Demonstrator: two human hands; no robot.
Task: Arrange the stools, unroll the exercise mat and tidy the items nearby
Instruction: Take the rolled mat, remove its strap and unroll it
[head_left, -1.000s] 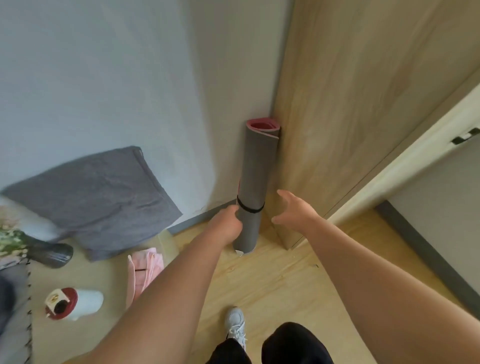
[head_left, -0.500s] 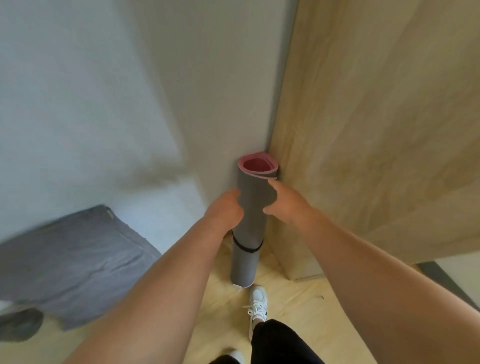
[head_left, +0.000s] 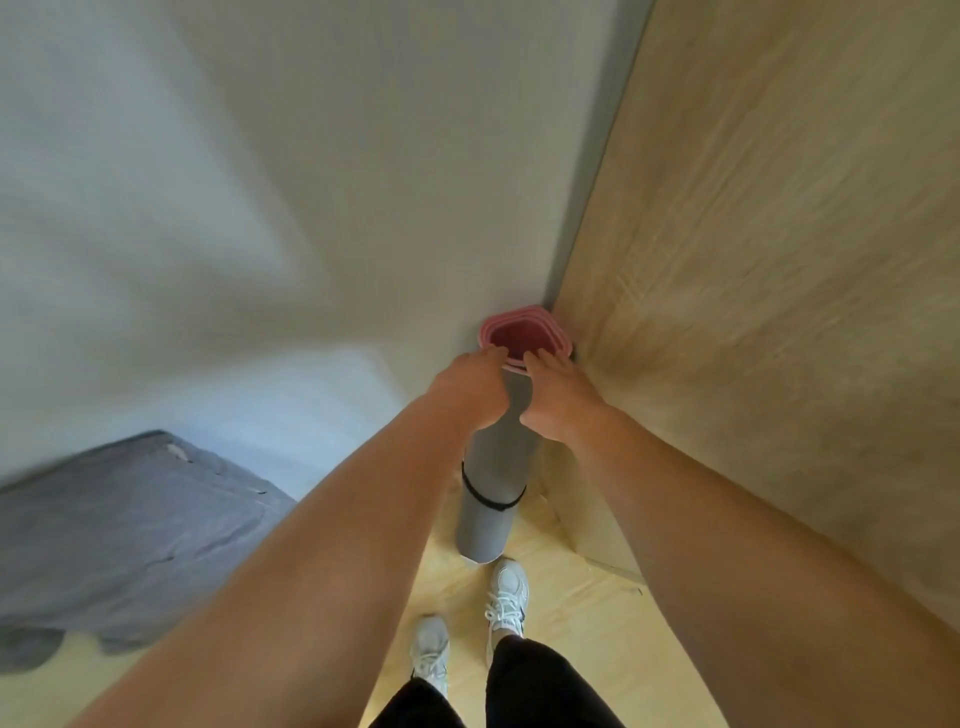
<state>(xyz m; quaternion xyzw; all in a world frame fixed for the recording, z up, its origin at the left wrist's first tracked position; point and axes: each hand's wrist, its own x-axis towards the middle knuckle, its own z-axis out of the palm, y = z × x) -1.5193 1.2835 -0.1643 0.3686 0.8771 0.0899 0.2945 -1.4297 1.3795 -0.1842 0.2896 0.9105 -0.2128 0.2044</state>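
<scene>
Standing upright in the corner between wall (head_left: 322, 171) and wooden panel (head_left: 779, 260), the rolled mat (head_left: 493, 467) is clasped near its top by left hand (head_left: 470, 389) and right hand (head_left: 561, 400), presumably to lift it clear; its band (head_left: 488, 500) remains fastened.

A rolled grey exercise mat (head_left: 493, 467) stands upright in the corner between the white wall (head_left: 311, 182) and a wooden panel (head_left: 779, 260), its pink core showing on top, a black strap (head_left: 488, 498) around it. The left hand (head_left: 470, 387) and right hand (head_left: 558, 397) grasp it near the top. White sneakers (head_left: 506, 595) stand on the wooden floor (head_left: 571, 649); a grey cushion (head_left: 119, 530) leans at left.
</scene>
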